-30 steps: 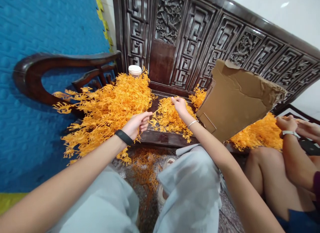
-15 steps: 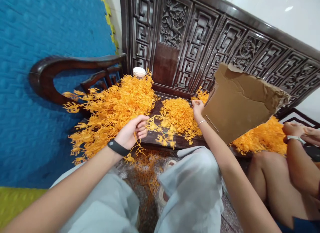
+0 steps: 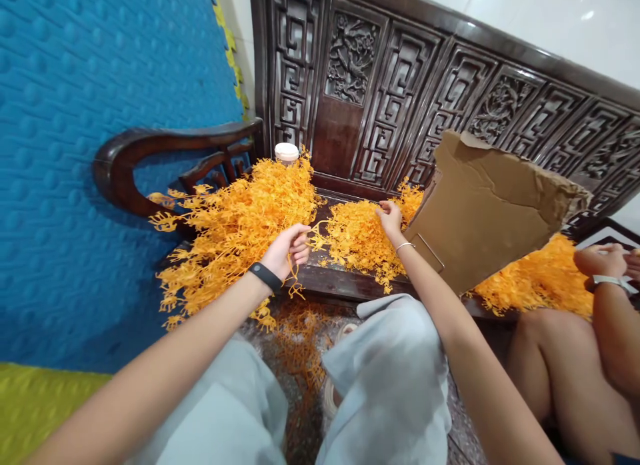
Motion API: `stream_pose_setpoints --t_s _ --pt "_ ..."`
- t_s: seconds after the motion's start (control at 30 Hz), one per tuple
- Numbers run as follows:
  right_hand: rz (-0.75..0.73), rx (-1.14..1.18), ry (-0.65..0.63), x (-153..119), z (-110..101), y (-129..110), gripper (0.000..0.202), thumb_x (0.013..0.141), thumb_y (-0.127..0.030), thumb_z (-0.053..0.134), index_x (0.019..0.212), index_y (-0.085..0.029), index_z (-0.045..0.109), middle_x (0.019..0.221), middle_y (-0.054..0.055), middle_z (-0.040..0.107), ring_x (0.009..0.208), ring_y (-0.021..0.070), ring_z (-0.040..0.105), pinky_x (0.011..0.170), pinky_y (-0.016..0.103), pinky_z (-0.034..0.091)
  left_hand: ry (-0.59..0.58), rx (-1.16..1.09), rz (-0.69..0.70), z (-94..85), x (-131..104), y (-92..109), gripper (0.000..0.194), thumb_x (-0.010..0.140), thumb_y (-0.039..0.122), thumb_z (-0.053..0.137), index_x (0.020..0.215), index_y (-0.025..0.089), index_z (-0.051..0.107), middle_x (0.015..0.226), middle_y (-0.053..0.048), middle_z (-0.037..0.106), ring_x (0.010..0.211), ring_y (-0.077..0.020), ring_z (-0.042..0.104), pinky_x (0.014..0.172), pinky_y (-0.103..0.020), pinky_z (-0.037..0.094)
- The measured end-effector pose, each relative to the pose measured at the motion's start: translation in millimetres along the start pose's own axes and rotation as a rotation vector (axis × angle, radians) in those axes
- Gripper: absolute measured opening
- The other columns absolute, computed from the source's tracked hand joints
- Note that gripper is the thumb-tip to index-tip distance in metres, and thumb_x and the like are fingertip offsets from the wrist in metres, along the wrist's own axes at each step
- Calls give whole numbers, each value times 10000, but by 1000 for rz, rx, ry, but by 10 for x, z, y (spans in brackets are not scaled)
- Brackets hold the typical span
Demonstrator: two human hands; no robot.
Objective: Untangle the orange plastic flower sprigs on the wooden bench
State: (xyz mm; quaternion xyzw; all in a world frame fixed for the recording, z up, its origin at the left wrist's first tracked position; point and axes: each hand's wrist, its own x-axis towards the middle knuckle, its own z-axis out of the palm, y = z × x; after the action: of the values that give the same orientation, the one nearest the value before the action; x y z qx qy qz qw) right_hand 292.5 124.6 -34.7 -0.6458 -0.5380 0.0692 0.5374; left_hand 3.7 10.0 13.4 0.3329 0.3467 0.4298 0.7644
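Note:
My left hand (image 3: 289, 250) is closed on an orange plastic sprue (image 3: 318, 236), a thin branching piece with small spiky shapes; strands also hang below the fingers. Just left of that hand rises a large heap of similar orange pieces (image 3: 235, 218). At the far edge of a lower middle pile (image 3: 361, 235), my right hand (image 3: 389, 220) has its fingers bent and the tips close together. Anything between those fingertips is too small to make out.
A brown cardboard sheet (image 3: 490, 205) stands tilted on the dark wooden bench (image 3: 330, 282), with more orange pieces (image 3: 540, 278) beyond it. A white-lidded tub (image 3: 287, 152) is behind the heap. Another person's hands (image 3: 603, 260) are at far right. Orange scraps (image 3: 303, 338) litter the floor.
My left hand has moved right and slightly up with the sprue, toward the middle pile. My right hand has shifted slightly left and down. The camera view has moved a little.

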Motion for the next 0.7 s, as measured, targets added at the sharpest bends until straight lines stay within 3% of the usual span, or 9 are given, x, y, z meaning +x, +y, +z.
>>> stream_pose_setpoints --t_s 0.13,0.27,0.33,0.53,0.7 --pt "-156 -134 -12 -102 12 -194 167 680 -173 512 830 -154 583 937 81 575 890 179 494 868 351 354 -1 25 -4 -95 88 46 431 738 228 488 377 182 258 330 69 161 278 -47 201 302 -187 198" --pt "-262 15 -307 -336 60 -507 136 757 -199 448 831 -166 557 832 42 599 804 147 539 790 292 396 3 8 12 -158 112 86 434 748 231 474 373 180 262 331 64 161 282 -49 205 305 -189 198" --pt "-302 81 -378 -474 80 -677 147 790 -262 446 854 -171 542 860 43 601 811 139 544 756 269 404 -29 2 31 -161 109 98 431 747 231 477 373 178 270 334 63 164 285 -51 213 311 -191 202" --pt "-568 17 -245 -733 -10 -1080 188 860 -321 389 807 -186 508 840 53 563 833 152 512 799 304 366 -58 -8 64 -143 115 118 422 753 225 466 375 178 283 328 60 163 288 -57 215 316 -196 197" --pt "-665 -65 -191 -791 -102 -1190 220 865 -360 392 769 -199 506 843 60 552 853 171 489 817 333 341 -52 -31 78 -149 116 134 419 751 228 464 378 179 278 325 59 167 288 -58 219 318 -197 207"
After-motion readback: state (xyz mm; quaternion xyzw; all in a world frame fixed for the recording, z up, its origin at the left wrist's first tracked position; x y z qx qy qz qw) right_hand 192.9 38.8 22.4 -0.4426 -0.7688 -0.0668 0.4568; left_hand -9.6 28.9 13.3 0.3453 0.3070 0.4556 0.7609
